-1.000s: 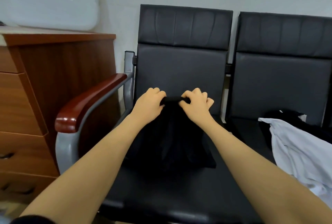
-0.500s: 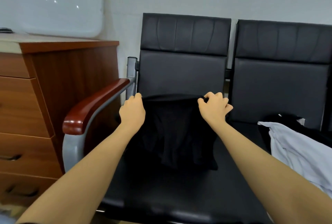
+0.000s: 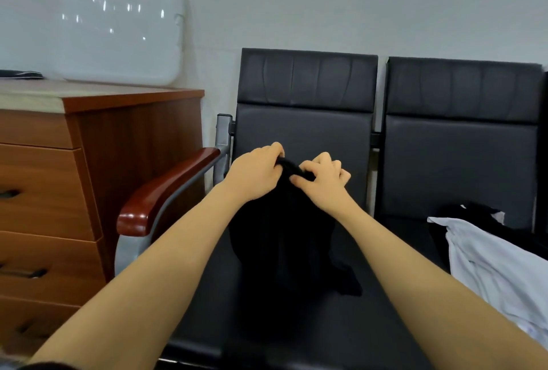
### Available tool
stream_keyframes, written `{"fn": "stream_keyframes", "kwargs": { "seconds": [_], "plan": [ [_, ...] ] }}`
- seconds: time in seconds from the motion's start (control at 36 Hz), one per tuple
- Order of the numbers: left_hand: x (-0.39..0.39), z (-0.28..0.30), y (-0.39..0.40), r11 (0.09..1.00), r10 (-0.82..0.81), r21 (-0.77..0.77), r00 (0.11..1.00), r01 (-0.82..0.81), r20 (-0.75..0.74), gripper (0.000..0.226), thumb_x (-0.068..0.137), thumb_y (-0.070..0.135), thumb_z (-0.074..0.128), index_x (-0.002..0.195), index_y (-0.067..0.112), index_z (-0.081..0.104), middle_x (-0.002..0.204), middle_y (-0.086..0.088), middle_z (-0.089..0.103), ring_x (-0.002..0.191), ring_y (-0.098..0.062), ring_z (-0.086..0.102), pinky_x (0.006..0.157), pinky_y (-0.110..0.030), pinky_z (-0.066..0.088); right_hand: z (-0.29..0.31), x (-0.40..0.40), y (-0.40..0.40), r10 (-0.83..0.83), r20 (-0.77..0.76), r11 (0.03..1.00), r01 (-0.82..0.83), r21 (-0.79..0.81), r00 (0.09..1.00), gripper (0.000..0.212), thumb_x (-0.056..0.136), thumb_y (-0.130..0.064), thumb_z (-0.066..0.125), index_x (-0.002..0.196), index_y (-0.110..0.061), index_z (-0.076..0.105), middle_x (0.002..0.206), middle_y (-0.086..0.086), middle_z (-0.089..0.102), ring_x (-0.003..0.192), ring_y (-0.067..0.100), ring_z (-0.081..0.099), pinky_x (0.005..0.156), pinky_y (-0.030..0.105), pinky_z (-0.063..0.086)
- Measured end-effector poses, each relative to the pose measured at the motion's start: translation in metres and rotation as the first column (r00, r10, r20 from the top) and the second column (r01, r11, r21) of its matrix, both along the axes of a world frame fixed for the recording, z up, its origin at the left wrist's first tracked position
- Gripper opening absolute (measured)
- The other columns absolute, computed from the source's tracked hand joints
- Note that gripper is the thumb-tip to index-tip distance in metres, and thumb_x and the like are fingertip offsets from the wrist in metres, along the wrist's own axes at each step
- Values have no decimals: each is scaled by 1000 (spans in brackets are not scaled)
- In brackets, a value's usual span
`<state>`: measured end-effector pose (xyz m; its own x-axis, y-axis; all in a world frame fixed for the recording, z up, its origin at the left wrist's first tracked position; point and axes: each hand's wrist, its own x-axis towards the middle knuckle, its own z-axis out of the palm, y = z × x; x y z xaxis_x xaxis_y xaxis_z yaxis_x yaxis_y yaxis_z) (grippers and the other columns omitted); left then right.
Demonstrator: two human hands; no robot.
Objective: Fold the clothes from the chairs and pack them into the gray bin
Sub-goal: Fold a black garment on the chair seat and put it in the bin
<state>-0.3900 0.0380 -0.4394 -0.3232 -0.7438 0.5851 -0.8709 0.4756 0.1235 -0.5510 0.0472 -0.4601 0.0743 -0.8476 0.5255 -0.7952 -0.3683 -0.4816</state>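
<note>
Black garment (image 3: 284, 239) hangs over left chair seat (image 3: 207, 295), top edge bunched. Left hand (image 3: 255, 175), right hand (image 3: 321, 184) pinch it, close together. Step: folding, likely. Next: lay flat, halve. Gray bin unseen.

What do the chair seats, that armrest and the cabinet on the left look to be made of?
The chair seats look like black leather or a faux version: smooth, faintly shiny, with stitched panels. The armrest seems glossy varnished reddish wood, judging by its highlights, on a gray metal-looking support. The cabinet shows wood grain, possibly veneer or laminate.
</note>
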Motion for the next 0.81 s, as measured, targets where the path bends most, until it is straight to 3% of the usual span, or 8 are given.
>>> {"fn": "stream_keyframes", "kwargs": {
  "seconds": [0.06, 0.11, 0.22, 0.36, 0.44, 0.58, 0.67, 0.81],
  "plan": [
    [9, -1, 2, 1000, -3, -3, 997, 3, 82, 51, 85, 43, 60, 123, 17, 39, 123, 0, 51, 108, -22, 54, 78, -37, 46, 1, -2, -2, -16, 81, 1000, 15, 6, 997, 15, 88, -31, 59, 75, -23, 56, 95, -6, 34, 102, 15, 29, 91, 26, 10],
    [16, -4, 3, 999, 29, -44, 972, -19, 231, 63, 79, 41, 67, 126, 18, 33, 123, 0, 42, 103, -20, 53, 67, -33, 45, 1, -5, -4, -46, 117, 999, 45, 7, 992, 17, 87, -27, 58, 73, -18, 56, 95, -5, 35, 102, 16, 29, 92, 25, 9],
    [23, -12, 0, 994, -14, -96, 957, 44, 290, 43, 81, 10, 57, 118, 13, 37, 114, -5, 36, 89, -23, 50, 60, -32, 43, 0, -4, -7, -100, 103, 995, 101, 2, 990, 21, 88, -27, 56, 69, -17, 53, 96, -3, 36, 100, 16, 29, 95, 29, 12],
    [29, -14, -1, 979, -63, -162, 938, 124, 340, 29, 89, 8, 54, 119, 8, 53, 114, -8, 48, 91, -24, 53, 69, -33, 46, -8, -7, -10, -162, 103, 986, 158, 45, 981, 28, 88, -30, 55, 63, -21, 47, 98, -3, 38, 101, 17, 29, 97, 32, 15],
    [37, -19, -2, 968, -71, -198, 928, 152, 365, 33, 84, -1, 61, 117, 4, 62, 103, -13, 60, 82, -29, 60, 64, -38, 51, -12, -11, -9, -180, 123, 983, 173, 67, 976, 29, 88, -30, 54, 61, -20, 46, 100, -3, 39, 102, 17, 29, 95, 32, 16],
    [39, -28, -2, 963, -26, -250, 962, 98, 273, 54, 67, -18, 65, 120, -4, 59, 96, -17, 64, 79, -34, 64, 62, -40, 53, -17, -13, -10, -211, 193, 977, 202, 66, 958, 29, 86, -29, 54, 62, -14, 46, 103, 0, 43, 100, 17, 29, 90, 30, 14],
    [30, -29, 6, 992, 1, -129, 993, 14, 119, 40, 91, -2, 46, 129, 10, 46, 108, -8, 61, 84, -29, 62, 65, -32, 43, -18, -13, -9, -193, 178, 980, 183, 72, 965, 24, 86, -30, 55, 68, -15, 51, 103, 0, 42, 100, 17, 30, 90, 30, 15],
    [24, -26, 7, 988, 115, -99, 993, -116, -14, 15, 99, 15, 34, 109, 13, 44, 96, -3, 58, 73, -20, 53, 60, -30, 31, -21, -16, -7, -105, 86, 988, 94, 119, 991, 12, 86, -19, 54, 98, -22, 53, 107, -4, 36, 101, 16, 30, 90, 30, 20]
  ]
}}
